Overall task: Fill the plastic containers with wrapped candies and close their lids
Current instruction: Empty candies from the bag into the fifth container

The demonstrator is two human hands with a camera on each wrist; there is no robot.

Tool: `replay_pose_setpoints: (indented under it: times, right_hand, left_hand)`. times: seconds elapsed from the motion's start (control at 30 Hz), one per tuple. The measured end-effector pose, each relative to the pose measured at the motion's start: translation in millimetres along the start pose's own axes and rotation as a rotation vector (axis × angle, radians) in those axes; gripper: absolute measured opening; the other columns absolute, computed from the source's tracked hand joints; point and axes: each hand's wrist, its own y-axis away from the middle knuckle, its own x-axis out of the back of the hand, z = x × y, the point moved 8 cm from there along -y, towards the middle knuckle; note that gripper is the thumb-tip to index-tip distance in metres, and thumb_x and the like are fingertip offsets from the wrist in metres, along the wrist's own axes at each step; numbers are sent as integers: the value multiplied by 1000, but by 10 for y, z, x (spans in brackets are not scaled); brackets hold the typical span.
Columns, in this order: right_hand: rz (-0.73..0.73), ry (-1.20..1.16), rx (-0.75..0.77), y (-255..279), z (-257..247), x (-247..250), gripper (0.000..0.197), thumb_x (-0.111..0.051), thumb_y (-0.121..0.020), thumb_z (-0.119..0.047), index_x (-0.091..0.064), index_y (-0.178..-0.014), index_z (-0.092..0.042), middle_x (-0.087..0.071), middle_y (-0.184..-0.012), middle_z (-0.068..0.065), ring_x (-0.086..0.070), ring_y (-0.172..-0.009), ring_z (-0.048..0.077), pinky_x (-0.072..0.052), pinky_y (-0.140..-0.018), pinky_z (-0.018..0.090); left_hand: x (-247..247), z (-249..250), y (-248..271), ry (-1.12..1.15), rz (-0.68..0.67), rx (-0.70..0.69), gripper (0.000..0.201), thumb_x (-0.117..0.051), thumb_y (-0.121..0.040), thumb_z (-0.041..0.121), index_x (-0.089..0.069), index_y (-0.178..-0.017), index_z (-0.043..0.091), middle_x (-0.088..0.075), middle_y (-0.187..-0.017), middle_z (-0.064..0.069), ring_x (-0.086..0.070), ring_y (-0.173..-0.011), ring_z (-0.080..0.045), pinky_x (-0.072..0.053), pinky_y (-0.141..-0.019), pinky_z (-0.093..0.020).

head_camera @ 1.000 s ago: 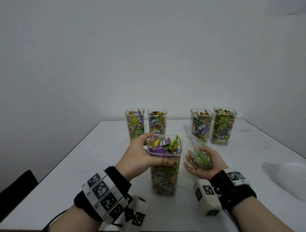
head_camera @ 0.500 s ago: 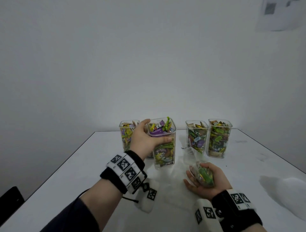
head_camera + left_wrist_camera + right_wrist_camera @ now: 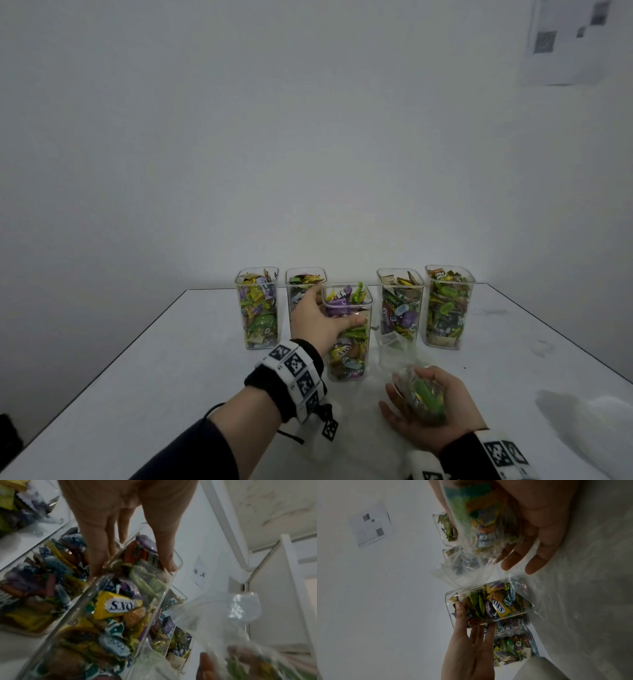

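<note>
Five clear open-topped plastic containers full of wrapped candies stand on the white table [image 3: 191,383]. My left hand [image 3: 329,318] grips the middle container [image 3: 349,356] near its rim, thumb across the front wall and fingers behind it. In the left wrist view the left hand [image 3: 133,569] clasps that container [image 3: 120,615] the same way. My right hand [image 3: 409,390] lies palm up in front of the row and cups a clear plastic bag [image 3: 428,402] holding a few candies. The bag [image 3: 479,520] shows in the right wrist view, its loose end toward the container [image 3: 493,604].
Two containers [image 3: 257,308] [image 3: 305,284] stand left of the held one, two more [image 3: 400,308] [image 3: 448,308] right of it. Something white and soft [image 3: 599,421] lies at the table's right front. A dark chair [image 3: 8,442] sits beyond the left edge.
My left hand has carried the middle container away from me, into the gap in the back row. The right hand has kept the bag in its palm, nearly still.
</note>
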Motion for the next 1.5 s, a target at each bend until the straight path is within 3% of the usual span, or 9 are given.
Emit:
replay_pose_setpoints:
  times: [0.17,0.27,0.4,0.6,1.03,1.2,1.27,1.33,1.5]
  right_hand:
    - [10,-2,1,-15,-10,5,21,-58,-62,-14,-61,-83,-16,-63,-88,12,-57,-86,31,-47,-72,48]
    - [12,0,-2,-16,-4,0,20,-58,-62,-15,-62,-81,-15,-64,-85,13,-58,-86,31,-47,-72,49]
    - [17,-4,-10,9,-4,7,20,-58,-63,-14,-62,-83,-14,-64,-85,14,-57,-85,32,-47,-72,49]
    - [16,3,-25,20,7,2,33,-57,-64,-14,-62,-96,-11,-62,-93,17,-56,-88,35,-48,-73,50]
    - [0,48,-45,25,11,-34,24,-56,-64,-14,-63,-87,-10,-63,-81,16,-57,-82,33,-49,-74,44]
    - [2,44,-82,10,13,-18,21,-55,-73,-16,-63,-92,-10,-64,-83,16,-57,-86,34,-50,-71,45]
    - [10,33,-98,5,9,-10,21,-55,-75,-16,-62,-95,-10,-63,-88,17,-56,-90,35,-50,-71,47]
    - [12,25,-107,-2,7,-12,25,-55,-75,-16,-61,-99,-10,-61,-94,18,-55,-92,36,-50,-71,47]
    - [4,24,-95,-25,13,-13,25,-55,-77,-17,-62,-99,-9,-61,-89,17,-56,-89,34,-49,-72,45]
  left_hand:
    - [-33,12,-21,-177,40,-38,99,-88,-55,46,-43,-139,18,-53,-129,1,-52,-119,-19,-43,-104,-39]
    - [-123,110,-109,-395,-22,-73,73,-79,-63,58,-54,-120,18,-61,-117,2,-57,-110,-21,-48,-95,-38]
    - [-245,189,-248,-552,-23,-72,74,-74,-71,57,-48,-124,13,-56,-122,-4,-55,-111,-26,-45,-85,-34]
    - [-390,180,-392,-509,58,-66,71,-73,-78,43,-42,-131,8,-52,-128,-10,-51,-117,-29,-43,-91,-36]
    - [-388,161,-548,-471,74,-47,81,-72,-80,40,-33,-144,8,-53,-135,-11,-50,-124,-27,-44,-95,-36]
    - [-150,415,-544,-467,161,-130,78,-73,-78,44,-39,-141,13,-64,-112,-7,-60,-104,-25,-46,-77,-31]
    - [-225,604,-556,-402,103,-214,79,-78,-73,45,-43,-138,16,-63,-114,-5,-60,-104,-22,-49,-81,-30]
    - [-445,768,-580,-327,-59,-273,84,-82,-67,44,-44,-138,18,-58,-125,-3,-55,-113,-20,-52,-89,-37]
    - [-1011,987,-668,-475,-419,-346,92,-83,-66,43,-40,-142,17,-42,-146,-2,-38,-134,-19,-35,-110,-37]
